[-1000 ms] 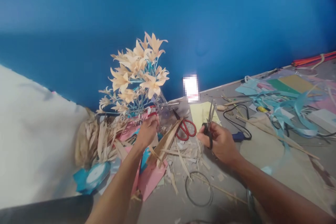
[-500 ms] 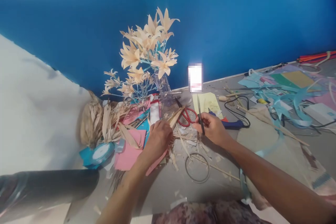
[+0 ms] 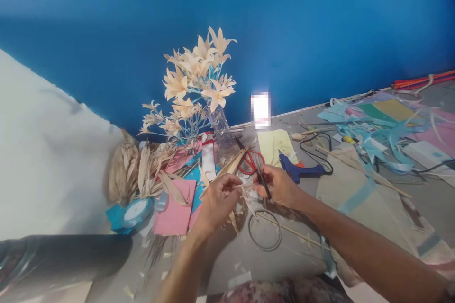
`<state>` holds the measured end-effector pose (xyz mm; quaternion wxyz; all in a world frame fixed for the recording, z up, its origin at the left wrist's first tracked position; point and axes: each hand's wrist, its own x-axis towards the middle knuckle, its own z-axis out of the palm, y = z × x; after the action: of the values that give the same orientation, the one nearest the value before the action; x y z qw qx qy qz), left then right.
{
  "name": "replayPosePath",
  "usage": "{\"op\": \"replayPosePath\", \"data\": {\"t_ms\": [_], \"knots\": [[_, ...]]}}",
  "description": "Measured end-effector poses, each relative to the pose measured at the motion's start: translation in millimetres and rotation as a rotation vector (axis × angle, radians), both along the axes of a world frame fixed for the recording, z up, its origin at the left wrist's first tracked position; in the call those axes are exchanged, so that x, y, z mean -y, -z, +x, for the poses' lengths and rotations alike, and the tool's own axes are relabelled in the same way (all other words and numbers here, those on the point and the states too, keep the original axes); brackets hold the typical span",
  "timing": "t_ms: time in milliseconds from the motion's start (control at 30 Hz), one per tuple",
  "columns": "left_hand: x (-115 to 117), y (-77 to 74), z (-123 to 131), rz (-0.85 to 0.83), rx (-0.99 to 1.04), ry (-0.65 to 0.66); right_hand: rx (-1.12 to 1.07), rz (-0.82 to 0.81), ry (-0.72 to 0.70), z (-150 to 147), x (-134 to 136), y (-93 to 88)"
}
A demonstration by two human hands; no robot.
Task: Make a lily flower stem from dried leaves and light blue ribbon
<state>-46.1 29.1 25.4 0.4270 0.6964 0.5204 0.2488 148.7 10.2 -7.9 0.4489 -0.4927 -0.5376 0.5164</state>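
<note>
My left hand (image 3: 222, 199) is closed in a pinch at a thin pale husk strip (image 3: 243, 186) above the grey table. My right hand (image 3: 279, 185) is closed around a dark slim tool (image 3: 263, 182), which slants down across its fingers; its fingertips are close to the strip. Red-handled scissors (image 3: 250, 162) lie just beyond both hands, beside folded dried husks (image 3: 229, 164). A wire ring (image 3: 264, 229) rests nearer to me, below the right hand. Husk scraps lie under and around the hands.
Pale artificial flowers (image 3: 195, 73) stand in a clear vase (image 3: 218, 125) near the blue wall. A blue glue gun (image 3: 300, 169) lies right of yellow paper (image 3: 273, 144). Pink paper (image 3: 175, 215), a ribbon roll (image 3: 137, 213) and husk bundles (image 3: 123, 170) are at left.
My left hand has moved right and nearer to my right hand, and its fingers now pinch a strip. The dark tool has tilted and come down lower. The view has shifted slightly.
</note>
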Motion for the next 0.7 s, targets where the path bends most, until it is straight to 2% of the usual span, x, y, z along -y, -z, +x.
{"op": "replayPosePath", "data": {"t_ms": [100,167,300,500,700], "knots": [[4.6,5.9,2.9,-0.149,0.211,-0.060,-0.068,-0.048,0.016,2.1,-1.2,-0.2],[8.0,7.9,8.3,-0.175,0.217,-0.096,-0.092,-0.064,-0.003,1.5,-0.6,0.1],[11.6,8.0,21.0,-0.136,0.078,-0.204,-0.128,-0.094,-0.041,-2.4,1.2,4.2],[13.1,9.0,24.0,-0.123,0.036,-0.187,-0.059,0.013,-0.050,-3.0,0.4,9.6],[24.0,14.3,30.2,0.155,-0.318,-0.230,0.232,0.133,0.001,-8.3,8.7,1.4]]}}
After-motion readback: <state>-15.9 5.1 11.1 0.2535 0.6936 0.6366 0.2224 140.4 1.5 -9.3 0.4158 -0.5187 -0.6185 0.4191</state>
